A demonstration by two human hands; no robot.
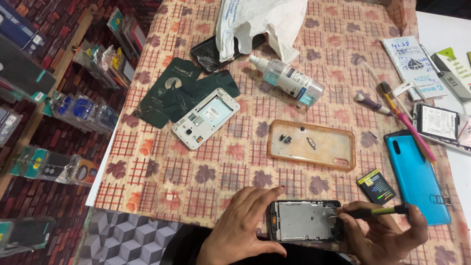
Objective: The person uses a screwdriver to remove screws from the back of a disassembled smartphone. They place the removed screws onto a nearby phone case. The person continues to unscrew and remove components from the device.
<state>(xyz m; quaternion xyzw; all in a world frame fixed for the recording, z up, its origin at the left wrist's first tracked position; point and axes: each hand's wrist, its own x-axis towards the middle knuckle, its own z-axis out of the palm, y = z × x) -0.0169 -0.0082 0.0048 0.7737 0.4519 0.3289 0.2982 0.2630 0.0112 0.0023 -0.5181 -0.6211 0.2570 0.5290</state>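
The left hand (240, 230) grips the rectangular metal phone frame (305, 221) at its left edge, near the table's front edge. The right hand (387, 235) is closed around a thin tool (375, 212), whose tip touches the frame's right side, above the checkered cloth (196, 172).

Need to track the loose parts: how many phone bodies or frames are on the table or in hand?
4: the opened phone frame held in both hands, white frame centre-left, teal phone right, black phone partly under the plastic bag. More may be hidden.
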